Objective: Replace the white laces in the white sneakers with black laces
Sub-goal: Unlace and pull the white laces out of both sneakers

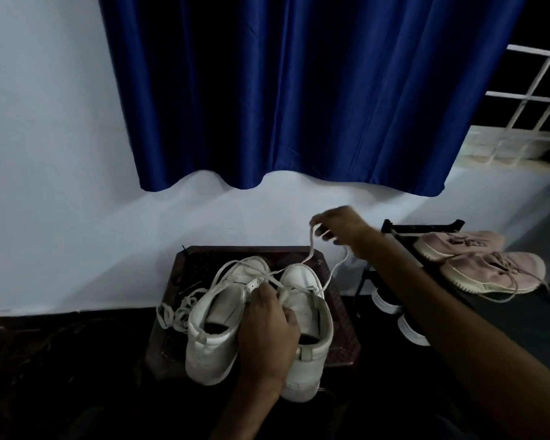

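Pinching the white lace [312,244], right hand [340,227] sits above sneaker [304,281] gripped by left hand [267,328].

The scene is dim and low in contrast, with a cool bluish cast. The wall [45,154] is the brightest area, an even pale grey with no hard shadows, so the light is soft; its source is not visible. The floor [61,376] sinks to near black with almost no detail. The curtain [299,90] shows a faint sheen on its folds and deep black between them. The white sneakers [216,328] read dull grey. The right hand [340,227] and the white lace [311,246] it pinches are softly blurred; the pink shoes [477,258] at the right edge are smeared. Wide-angle distortion bows the curtain hem and tilts the window grille [540,81].
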`<state>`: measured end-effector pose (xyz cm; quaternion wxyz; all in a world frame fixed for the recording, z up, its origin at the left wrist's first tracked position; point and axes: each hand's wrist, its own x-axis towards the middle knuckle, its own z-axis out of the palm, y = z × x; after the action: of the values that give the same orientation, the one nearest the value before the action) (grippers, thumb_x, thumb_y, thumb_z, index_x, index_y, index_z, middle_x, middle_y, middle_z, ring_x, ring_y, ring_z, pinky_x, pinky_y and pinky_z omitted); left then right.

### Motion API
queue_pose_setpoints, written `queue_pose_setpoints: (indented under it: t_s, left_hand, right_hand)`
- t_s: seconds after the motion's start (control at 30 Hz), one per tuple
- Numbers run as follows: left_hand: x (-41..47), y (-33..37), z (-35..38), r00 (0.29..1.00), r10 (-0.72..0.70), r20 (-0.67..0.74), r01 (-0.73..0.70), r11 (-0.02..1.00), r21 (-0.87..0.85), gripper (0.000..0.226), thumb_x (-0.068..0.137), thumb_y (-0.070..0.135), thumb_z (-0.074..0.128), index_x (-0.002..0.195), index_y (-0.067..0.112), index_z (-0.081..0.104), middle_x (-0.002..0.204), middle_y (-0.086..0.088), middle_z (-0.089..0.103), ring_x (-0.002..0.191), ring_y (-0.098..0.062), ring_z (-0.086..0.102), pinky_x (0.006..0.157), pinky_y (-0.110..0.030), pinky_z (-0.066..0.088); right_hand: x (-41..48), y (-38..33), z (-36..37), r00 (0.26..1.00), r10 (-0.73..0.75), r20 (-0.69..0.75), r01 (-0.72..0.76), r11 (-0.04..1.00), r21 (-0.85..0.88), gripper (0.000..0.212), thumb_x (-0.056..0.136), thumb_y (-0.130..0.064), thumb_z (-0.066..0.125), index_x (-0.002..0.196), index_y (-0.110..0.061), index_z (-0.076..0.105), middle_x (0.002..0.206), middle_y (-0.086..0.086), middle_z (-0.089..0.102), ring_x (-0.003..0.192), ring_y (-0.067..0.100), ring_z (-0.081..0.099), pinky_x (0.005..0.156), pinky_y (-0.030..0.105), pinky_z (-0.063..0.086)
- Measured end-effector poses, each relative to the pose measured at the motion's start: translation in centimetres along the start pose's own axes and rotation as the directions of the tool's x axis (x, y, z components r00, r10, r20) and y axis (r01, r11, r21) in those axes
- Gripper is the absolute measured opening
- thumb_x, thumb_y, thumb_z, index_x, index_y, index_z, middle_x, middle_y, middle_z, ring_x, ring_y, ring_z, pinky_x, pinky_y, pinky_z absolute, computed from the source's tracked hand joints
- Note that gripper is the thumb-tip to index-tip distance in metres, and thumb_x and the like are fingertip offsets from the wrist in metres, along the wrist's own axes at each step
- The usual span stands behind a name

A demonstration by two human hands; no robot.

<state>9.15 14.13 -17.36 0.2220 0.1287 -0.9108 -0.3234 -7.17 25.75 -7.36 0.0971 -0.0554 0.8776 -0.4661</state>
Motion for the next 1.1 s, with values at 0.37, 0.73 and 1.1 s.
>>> queue_pose_setpoints:
  t_s: [0.37,0.73,1.1]
  left_hand:
    - [0.8,-0.3,-0.3,0.989,0.144,0.037,-0.148,0.974,0.172,0.028,0.091,0.018,0.051,0.118,0.017,0.047,0.107,-0.004,0.066,0.099,-0.027,0.064,0.074,-0.037,0.047]
    - [5.9,2.2,-2.2,0.881,0.38,0.282,-0.456,0.839,0.296,0.02,0.087,0.024,0.045,0.106,0.028,0.051,0.106,0.004,0.06,0.104,-0.022,0.057,0.077,-0.036,0.046]
    - [0.9,2.6,0.5,0.892,0.315,0.325,-0.415,0.855,0.311,0.053,0.082,0.058,0.062,0.128,0.034,0.049,0.118,0.007,0.064,0.11,-0.015,0.06,0.088,-0.031,0.043]
  right_hand:
    - [-6.3,8.6,1.8,0.831,-0.526,0.183,0.552,0.735,-0.394,0.038,0.084,0.005,0.061,0.106,-0.023,0.075,0.094,-0.022,0.061,0.088,0.0,0.06,0.079,0.008,0.043]
    - [-5.6,10.1,-0.3,0.777,-0.53,0.338,0.628,0.618,-0.474,0.044,0.074,0.013,0.06,0.1,-0.017,0.077,0.101,0.002,0.07,0.091,0.019,0.067,0.078,0.031,0.053]
    - [-4.1,6.3,-0.8,0.732,-0.393,0.556,0.674,0.303,-0.674,0.035,0.076,-0.002,0.061,0.092,-0.032,0.068,0.102,-0.015,0.063,0.102,0.006,0.058,0.084,0.032,0.041]
